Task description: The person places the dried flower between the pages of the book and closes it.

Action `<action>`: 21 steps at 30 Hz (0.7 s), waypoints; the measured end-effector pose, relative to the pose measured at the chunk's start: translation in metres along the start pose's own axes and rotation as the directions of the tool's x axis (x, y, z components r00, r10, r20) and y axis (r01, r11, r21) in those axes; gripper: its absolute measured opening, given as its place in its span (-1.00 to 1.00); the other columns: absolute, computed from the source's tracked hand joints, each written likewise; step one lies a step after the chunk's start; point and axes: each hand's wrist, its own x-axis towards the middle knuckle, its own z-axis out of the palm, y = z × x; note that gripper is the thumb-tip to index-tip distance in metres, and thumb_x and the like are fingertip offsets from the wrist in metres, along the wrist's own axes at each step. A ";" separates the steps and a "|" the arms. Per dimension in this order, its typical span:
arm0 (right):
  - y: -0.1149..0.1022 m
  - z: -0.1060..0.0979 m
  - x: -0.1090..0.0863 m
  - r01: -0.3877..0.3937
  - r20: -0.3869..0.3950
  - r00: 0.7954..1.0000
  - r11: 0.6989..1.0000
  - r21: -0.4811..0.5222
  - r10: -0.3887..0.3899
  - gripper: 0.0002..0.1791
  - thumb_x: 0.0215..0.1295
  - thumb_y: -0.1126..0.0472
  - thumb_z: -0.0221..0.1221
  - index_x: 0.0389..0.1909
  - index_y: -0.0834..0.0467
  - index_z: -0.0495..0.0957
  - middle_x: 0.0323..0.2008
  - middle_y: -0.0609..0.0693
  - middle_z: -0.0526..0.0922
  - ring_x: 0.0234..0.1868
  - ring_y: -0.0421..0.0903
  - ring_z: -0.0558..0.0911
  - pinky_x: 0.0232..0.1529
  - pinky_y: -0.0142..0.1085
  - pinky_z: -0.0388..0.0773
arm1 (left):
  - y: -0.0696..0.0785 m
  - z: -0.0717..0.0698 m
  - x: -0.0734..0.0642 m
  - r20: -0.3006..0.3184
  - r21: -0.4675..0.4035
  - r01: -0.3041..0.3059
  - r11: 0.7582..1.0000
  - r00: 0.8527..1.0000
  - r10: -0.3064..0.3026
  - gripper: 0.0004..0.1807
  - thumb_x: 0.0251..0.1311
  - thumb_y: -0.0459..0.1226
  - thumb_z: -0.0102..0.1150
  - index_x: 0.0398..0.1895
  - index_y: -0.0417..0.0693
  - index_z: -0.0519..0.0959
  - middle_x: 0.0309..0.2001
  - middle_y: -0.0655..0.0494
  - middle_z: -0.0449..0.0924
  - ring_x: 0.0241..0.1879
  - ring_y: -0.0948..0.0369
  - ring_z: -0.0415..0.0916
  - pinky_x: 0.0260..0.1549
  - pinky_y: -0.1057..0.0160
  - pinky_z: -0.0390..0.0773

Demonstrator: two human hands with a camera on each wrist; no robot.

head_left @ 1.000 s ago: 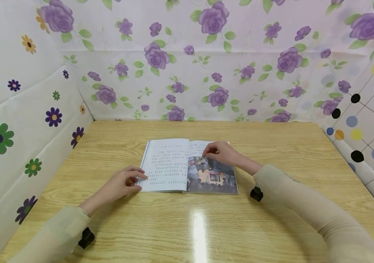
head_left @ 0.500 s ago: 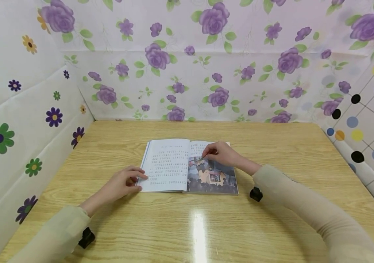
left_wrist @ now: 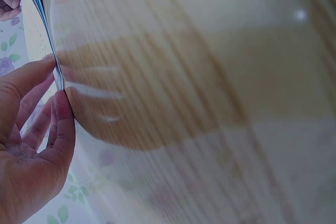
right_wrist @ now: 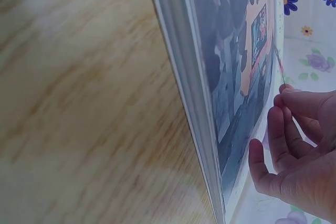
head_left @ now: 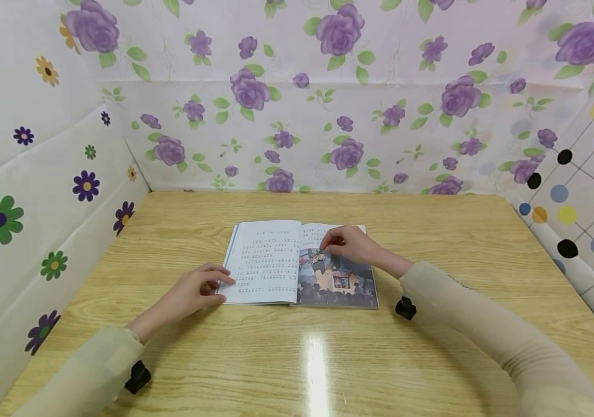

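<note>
An open book [head_left: 270, 269] lies on the wooden table, with text on its left page and a colour picture on its right page. My left hand [head_left: 197, 289] rests at the book's lower left corner. The index fingertip is on the page, and the thumb [left_wrist: 62, 108] touches the edge in the left wrist view. Over the upper part of the picture, my right hand [head_left: 351, 243] pinches a narrow thin strip [right_wrist: 279, 65] between thumb and fingertips. Edge-on in the right wrist view, the strip slants down toward the page; its exact kind cannot be told.
Wood-grain tabletop [head_left: 234, 359] surrounds the book. Behind it stands a floral cloth wall [head_left: 307, 133], with patterned cloths at the left [head_left: 41, 191] and right [head_left: 573, 174]. Both forearms wear light sleeves, and black wrist devices [head_left: 137, 376] show beneath them.
The strip's tilt in my right fingers shifts slightly, and the right forearm drifts a little to the left. The left hand and the book keep their places.
</note>
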 end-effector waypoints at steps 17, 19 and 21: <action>0.000 0.000 0.001 -0.005 0.005 1.000 1.000 0.001 0.005 -0.86 0.38 0.33 0.17 -0.18 0.15 0.69 -0.23 0.07 0.75 -0.33 -0.14 0.66 -0.28 -0.35 0.56 | 0.000 0.000 0.000 -0.013 -0.006 -0.017 1.000 1.000 0.017 -0.70 0.14 -0.36 0.37 -0.03 -0.05 0.70 0.19 -0.12 0.52 -0.17 0.22 0.52 -0.25 0.36 0.57; -0.001 0.000 0.000 -0.012 0.006 1.000 1.000 0.004 0.012 -0.86 0.38 0.33 0.17 -0.18 0.15 0.69 -0.22 0.07 0.75 -0.33 -0.13 0.66 -0.28 -0.35 0.56 | 0.001 0.000 0.000 -0.013 -0.006 -0.011 1.000 1.000 0.011 -0.70 0.13 -0.36 0.38 -0.03 -0.04 0.70 0.19 -0.11 0.52 -0.17 0.21 0.52 -0.25 0.38 0.57; -0.001 0.000 0.000 -0.016 0.009 1.000 1.000 0.005 0.016 -0.86 0.38 0.33 0.17 -0.18 0.15 0.69 -0.22 0.07 0.74 -0.33 -0.13 0.66 -0.28 -0.35 0.56 | 0.001 0.000 0.000 -0.010 -0.009 -0.007 1.000 1.000 0.007 -0.70 0.13 -0.36 0.37 -0.03 -0.03 0.70 0.19 -0.11 0.52 -0.16 0.21 0.52 -0.24 0.38 0.57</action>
